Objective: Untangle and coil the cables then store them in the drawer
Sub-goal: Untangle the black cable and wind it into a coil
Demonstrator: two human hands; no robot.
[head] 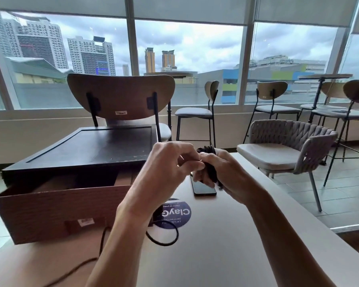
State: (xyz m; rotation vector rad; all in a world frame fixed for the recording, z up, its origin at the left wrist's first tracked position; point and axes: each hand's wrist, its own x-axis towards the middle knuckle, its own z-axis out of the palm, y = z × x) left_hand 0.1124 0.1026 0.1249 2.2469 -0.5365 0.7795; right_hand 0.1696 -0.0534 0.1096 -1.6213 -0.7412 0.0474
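At the far left the drawer (50, 206) stands pulled out of its black cabinet (91, 146), ready to receive, though its front wall hides most of the inside and I cannot tell whether any cable lies in it yet. Just in front of it a loose cable (162, 244) trails over the tabletop (216, 255) from the near left edge and ends in an open loop beside a round blue sticker (174, 214); this one looks uncoiled. Further right, the left hand (170, 162) is raised above the tabletop with its fingers (195, 165) curled in narrowly, pinching at the side of a coiled cable (210, 168). The right hand (226, 172) grips that dark bundle from the other side, fingers wrapped around it, above a black phone (203, 190) lying flat. By my reading the coiling of this cable is nearly finished, perhaps being secured; left are storing it, then coiling and storing the loose one
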